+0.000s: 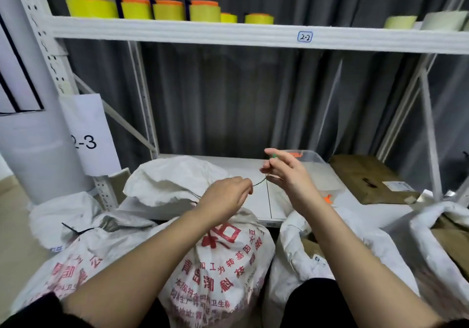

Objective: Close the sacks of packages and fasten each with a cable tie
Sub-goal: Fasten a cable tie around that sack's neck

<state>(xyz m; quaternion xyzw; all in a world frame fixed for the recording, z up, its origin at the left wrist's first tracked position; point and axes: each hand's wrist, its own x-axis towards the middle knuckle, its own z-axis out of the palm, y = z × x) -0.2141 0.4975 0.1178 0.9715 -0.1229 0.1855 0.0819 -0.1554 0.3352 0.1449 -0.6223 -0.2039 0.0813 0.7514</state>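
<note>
Two forearms reach forward over the red-printed sack: left hand knuckles-up, fingers pinching the thin cable tie above the sack's gathered neck, right hand raised higher, fingers pinching its green end.

A single head-worn wide-angle view looks forward and down from just above the person's forearms, close over the sacks at the bottom edge. It faces a shelf rack against a dark curtain, the low shelf near and the upper one bowed by the lens.
</note>
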